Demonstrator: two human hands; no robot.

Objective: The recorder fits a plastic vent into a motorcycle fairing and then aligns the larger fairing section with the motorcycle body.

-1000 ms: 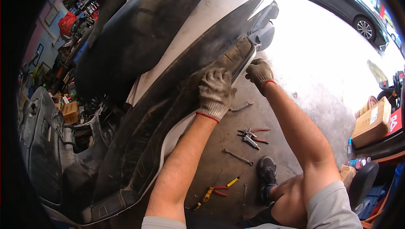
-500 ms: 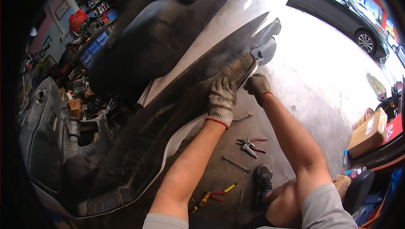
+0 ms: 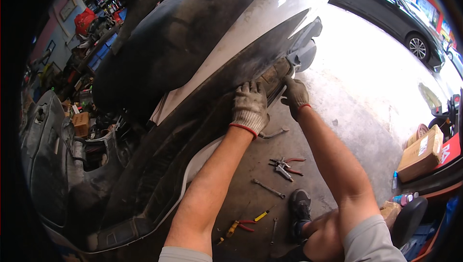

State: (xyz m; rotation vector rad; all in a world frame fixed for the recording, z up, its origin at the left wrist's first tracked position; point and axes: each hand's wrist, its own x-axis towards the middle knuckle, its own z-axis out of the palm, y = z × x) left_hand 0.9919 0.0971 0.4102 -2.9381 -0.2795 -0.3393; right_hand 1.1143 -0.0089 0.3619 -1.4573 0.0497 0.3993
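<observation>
A scooter's long black side panel [image 3: 202, 117] with a footrest pad [image 3: 271, 79] runs diagonally beneath white bodywork [image 3: 231, 52]. My left hand [image 3: 249, 105], in a dirty knitted glove with a red cuff edge, lies on the panel beside the pad, fingers stretched out. At the panel's outer edge is my gloved right hand [image 3: 295, 97]; its fingers reach up against the rim and its thumb stands apart. Neither hand shows a tool in it. Just below my left hand, a metal bar [image 3: 275, 133] with a rounded end sticks out.
On the floor lie red-handled pliers [image 3: 292, 160] with a silver tool [image 3: 283, 172], a wrench [image 3: 268, 188], a yellow screwdriver [image 3: 262, 215], red-and-yellow pliers [image 3: 235, 227] and a small wrench [image 3: 275, 230]. A removed dark panel [image 3: 46, 165] stands left; a cardboard box [image 3: 420, 153] sits right. A dark car [image 3: 386, 18] is parked beyond.
My right hand has shifted slightly up along the panel's edge, its curled fingers now stretched and thumb apart. My left hand has slid slightly left and up.
</observation>
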